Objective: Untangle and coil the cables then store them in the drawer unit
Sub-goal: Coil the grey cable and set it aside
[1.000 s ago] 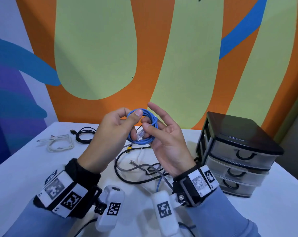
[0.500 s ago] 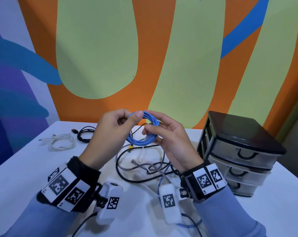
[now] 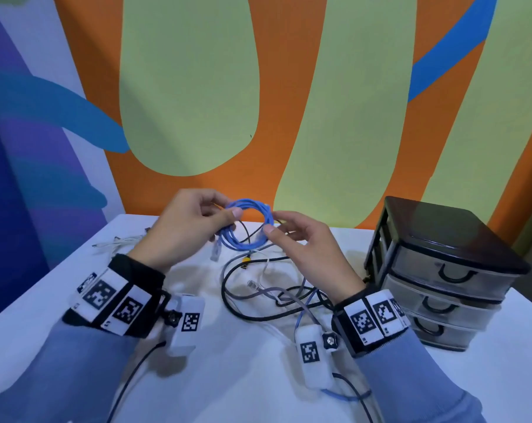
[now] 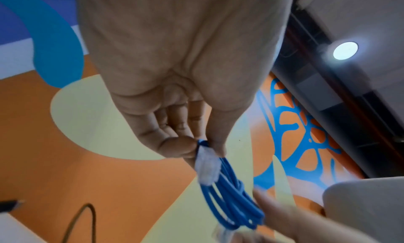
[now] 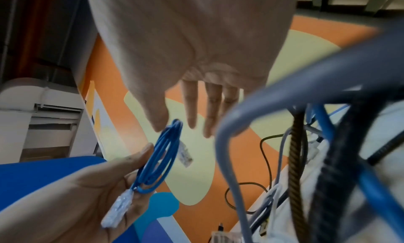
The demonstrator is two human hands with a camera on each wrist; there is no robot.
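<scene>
A blue network cable (image 3: 243,246), wound into a small ring, is held up over the white table (image 3: 38,288). My left hand (image 3: 232,214) pinches the ring's left side between thumb and fingers (image 4: 174,143). One clear plug (image 3: 215,252) hangs below that pinch; it also shows in the left wrist view (image 4: 207,165). My right hand (image 3: 272,228) is at the ring's right side, thumb against the cable, fingers (image 5: 212,112) straight. The drawer unit (image 3: 435,227), with a black top and three translucent drawers, all closed, stands at the right.
A tangle of black, grey and white cables (image 3: 252,300) lies on the table under my hands. A loose white cable (image 3: 118,241) lies at the far left. The painted wall rises behind the table's far edge.
My right hand has let go of its pinch and spread its fingers. The clear plug, earlier inside the ring at my right fingers, now hangs below my left hand. Both hands sit lower.
</scene>
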